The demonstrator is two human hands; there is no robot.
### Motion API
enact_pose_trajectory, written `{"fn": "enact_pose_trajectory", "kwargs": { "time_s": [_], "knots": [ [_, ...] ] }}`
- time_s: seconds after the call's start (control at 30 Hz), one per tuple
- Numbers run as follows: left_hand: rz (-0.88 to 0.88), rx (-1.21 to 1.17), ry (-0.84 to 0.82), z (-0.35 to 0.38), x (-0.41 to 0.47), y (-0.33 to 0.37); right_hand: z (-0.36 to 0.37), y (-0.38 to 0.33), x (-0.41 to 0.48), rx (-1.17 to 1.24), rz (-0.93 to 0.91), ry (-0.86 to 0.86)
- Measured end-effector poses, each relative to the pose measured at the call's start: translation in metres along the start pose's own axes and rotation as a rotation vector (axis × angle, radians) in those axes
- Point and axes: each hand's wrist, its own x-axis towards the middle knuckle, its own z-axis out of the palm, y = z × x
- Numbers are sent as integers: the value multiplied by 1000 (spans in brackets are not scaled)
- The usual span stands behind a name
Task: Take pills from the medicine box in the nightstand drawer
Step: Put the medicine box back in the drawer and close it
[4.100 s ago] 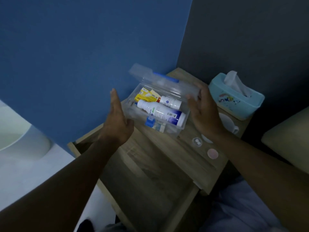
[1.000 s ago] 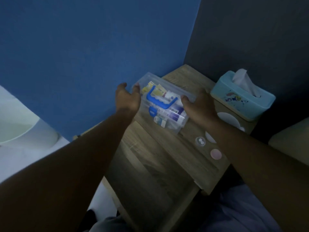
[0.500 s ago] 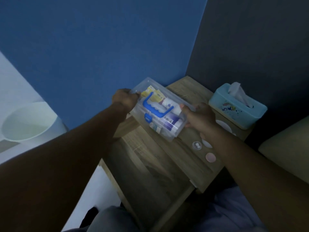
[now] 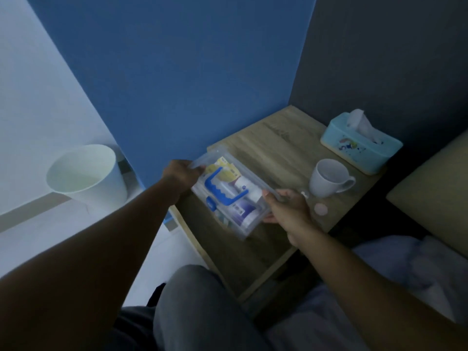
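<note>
Head view, dim bedroom: a white bin (image 4: 86, 171) stands on the floor at far left. My left hand (image 4: 181, 173) and right hand (image 4: 288, 211) clamp opposite ends of the clear medicine box (image 4: 228, 192), lid shut, blue handle (image 4: 222, 191) up, over the open nightstand drawer (image 4: 253, 252). A mug (image 4: 328, 177) and tissue box (image 4: 361, 145) sit on the nightstand top beyond.

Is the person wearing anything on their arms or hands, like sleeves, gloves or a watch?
Nothing shows: both forearms are bare to the frame's edge, and the left hand and right hand carry no gloves, rings or watch, as far as the dim light lets one tell.
</note>
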Motion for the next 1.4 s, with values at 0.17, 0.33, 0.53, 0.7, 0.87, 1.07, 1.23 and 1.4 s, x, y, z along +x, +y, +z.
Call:
{"fn": "enact_pose_trajectory", "kwargs": {
  "time_s": [0.17, 0.33, 0.53, 0.7, 0.87, 1.07, 1.23, 1.4],
  "knots": [
    [-106, 35, -69, 6, 10, -37, 17, 45, -4, -35, 66, -16],
    [-187, -2, -135, 25, 28, -65, 35, 69, 12, -34, 98, 59],
    [-134, 24, -152, 53, 46, -93, 51, 101, 32, -88, 125, 165],
    [-77, 70, -123, 67, 58, -106, 55, 121, 43, -95, 129, 181],
    [-73, 21, -122, 75, 58, -121, 53, 132, 48, -121, 143, 149],
    [4, -6, -129, 71, 49, -123, 46, 133, 48, -35, 236, 51],
    [184, 175, -98, 49, 33, -109, 39, 119, 28, -400, 59, 110],
    [341, 285, 27, 24, 8, -120, 32, 97, 8, -588, -329, 92]
  ]
}}
